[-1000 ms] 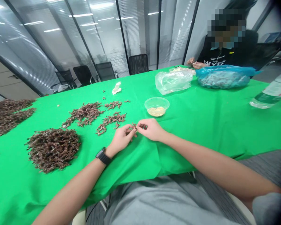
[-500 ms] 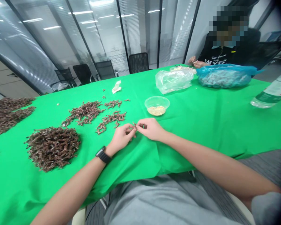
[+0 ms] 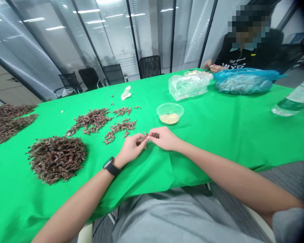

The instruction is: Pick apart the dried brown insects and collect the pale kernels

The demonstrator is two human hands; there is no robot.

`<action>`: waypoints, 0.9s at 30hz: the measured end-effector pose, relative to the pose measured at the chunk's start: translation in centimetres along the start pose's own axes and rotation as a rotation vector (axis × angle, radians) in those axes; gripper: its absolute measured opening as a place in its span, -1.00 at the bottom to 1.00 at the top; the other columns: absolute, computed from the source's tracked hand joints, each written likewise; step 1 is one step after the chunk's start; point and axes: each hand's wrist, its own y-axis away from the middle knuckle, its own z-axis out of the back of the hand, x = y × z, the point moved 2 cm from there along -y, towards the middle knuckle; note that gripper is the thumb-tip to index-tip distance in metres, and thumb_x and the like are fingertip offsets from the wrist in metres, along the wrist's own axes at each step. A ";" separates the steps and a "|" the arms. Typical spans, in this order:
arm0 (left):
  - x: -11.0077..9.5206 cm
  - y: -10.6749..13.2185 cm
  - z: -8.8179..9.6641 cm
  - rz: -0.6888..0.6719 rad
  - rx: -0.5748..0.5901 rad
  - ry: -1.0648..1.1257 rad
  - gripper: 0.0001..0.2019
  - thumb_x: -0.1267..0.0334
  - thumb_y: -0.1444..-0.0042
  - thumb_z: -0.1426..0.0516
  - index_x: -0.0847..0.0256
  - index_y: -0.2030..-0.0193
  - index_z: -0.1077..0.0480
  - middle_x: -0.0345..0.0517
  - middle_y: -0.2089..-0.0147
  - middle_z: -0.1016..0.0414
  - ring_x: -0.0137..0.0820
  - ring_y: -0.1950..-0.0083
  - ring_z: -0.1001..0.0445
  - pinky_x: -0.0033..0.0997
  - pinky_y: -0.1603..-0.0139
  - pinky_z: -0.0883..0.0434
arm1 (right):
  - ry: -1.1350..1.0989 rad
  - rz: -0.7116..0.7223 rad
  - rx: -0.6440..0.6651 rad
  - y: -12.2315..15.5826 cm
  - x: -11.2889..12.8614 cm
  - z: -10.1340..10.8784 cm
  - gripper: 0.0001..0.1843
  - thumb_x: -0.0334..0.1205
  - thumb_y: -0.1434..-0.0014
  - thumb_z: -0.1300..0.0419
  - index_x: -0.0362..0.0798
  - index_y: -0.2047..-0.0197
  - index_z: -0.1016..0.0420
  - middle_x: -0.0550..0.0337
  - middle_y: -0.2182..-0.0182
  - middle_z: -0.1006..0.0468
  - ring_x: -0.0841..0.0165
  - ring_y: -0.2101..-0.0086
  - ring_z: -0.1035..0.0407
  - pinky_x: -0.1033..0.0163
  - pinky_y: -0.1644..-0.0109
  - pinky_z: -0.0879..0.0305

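Between the fingertips of my left hand (image 3: 134,145) is a small knobbly brown twig-like piece (image 3: 146,134), pinched and mostly covered by the fingers. My right hand (image 3: 163,138) has thumb and forefinger closed on the same piece from the other side. Just beyond the hands stands a clear plastic bowl (image 3: 170,108) with pale small grains (image 3: 169,118) at its bottom. To the left of my hands lie a loose cluster (image 3: 121,128) of similar brown pieces and a bigger scattered heap (image 3: 93,120). A dense round mound (image 3: 57,159) of them sits further left.
A green cloth (image 3: 218,128) covers the table. More brown pieces (image 3: 8,123) are piled at the far left. Crumpled white paper (image 3: 126,92), a clear plastic bag (image 3: 188,84), a full blue bag (image 3: 243,81) and a bottle (image 3: 294,101) lie beyond. A person (image 3: 245,50) sits at the far right.
My hands stay in nearly the same place, with the fingertips shifted very slightly around the brown piece. Everything else looks the same apart from a small camera shift.
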 end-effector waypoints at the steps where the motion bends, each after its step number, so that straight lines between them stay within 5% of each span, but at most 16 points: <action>1: -0.1 0.0 0.0 -0.008 -0.002 -0.006 -0.68 -0.01 -0.33 -0.12 0.23 0.13 -0.48 -0.17 0.43 -0.62 -0.49 0.53 -0.42 -0.50 0.43 -0.33 | -0.005 -0.019 0.006 0.0 0.0 0.0 -0.81 -0.21 -0.23 -0.24 -0.12 0.34 -0.62 0.27 0.55 -0.49 0.47 0.50 -0.23 0.32 0.37 -0.05; 17: -0.1 0.0 0.1 -0.006 -0.003 -0.014 -0.64 -0.05 -0.33 -0.10 0.23 0.13 -0.51 -0.17 0.46 -0.59 -0.49 0.56 -0.34 -0.50 0.45 -0.26 | 0.001 -0.086 -0.010 -0.1 -0.1 -0.1 -0.83 -0.20 -0.21 -0.26 -0.12 0.34 -0.57 0.23 0.49 -0.53 0.44 0.47 -0.28 0.31 0.36 -0.13; 24: 0.2 -0.1 0.2 0.020 0.012 0.085 -0.59 -0.07 -0.37 -0.01 0.23 0.17 -0.49 -0.18 0.47 -0.51 -0.48 0.53 -0.30 -0.50 0.46 -0.24 | -0.242 -0.047 -0.039 -0.4 -0.7 -0.2 -0.65 -0.31 -0.20 -0.21 -0.06 -0.07 -0.50 0.11 0.15 -0.62 0.42 0.31 -0.43 0.31 0.26 -0.34; 27: 0.4 -0.2 0.1 0.014 0.037 0.137 -0.57 -0.07 -0.39 0.03 0.23 0.24 -0.46 -0.19 0.48 -0.47 -0.48 0.53 -0.28 -0.49 0.46 -0.25 | -0.309 -0.055 -0.009 -0.4 -0.6 -0.1 -0.71 -0.34 -0.20 -0.17 -0.08 0.01 -0.55 0.12 0.24 -0.63 0.43 0.37 -0.41 0.32 0.32 -0.33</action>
